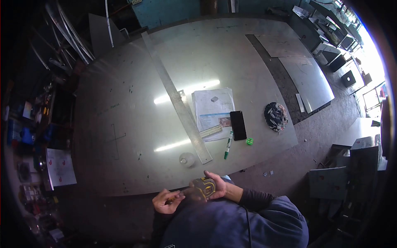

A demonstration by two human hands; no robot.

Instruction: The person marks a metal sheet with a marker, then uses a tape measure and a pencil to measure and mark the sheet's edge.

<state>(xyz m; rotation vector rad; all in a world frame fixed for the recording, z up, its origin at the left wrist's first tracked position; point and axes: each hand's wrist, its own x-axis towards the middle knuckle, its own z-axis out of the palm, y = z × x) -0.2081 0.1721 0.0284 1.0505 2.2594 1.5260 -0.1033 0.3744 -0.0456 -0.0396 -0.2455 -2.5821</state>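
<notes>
Two hands noted at the near edge of the metal sheet [124, 103], both close to my chest. My right hand [218, 188] is curled round a yellow-and-black tape measure [205, 187], fingers wrapped over its case in a firm hold. My left hand [166, 202] sits just beside it, thumb and fingers pinched together on a small yellow piece that looks to be the tape end [170, 200]; the detail is too small to confirm.

On the sheet beyond: a long steel rule [182, 109] lies diagonally, its near end by a small clear round item [187, 159]. Papers [213, 108] lie just right of the rule, with a black phone [237, 125] overlapping their right edge. A green marker [228, 145] lies below the phone. A patterned round cloth [276, 116] sits well to the right.
</notes>
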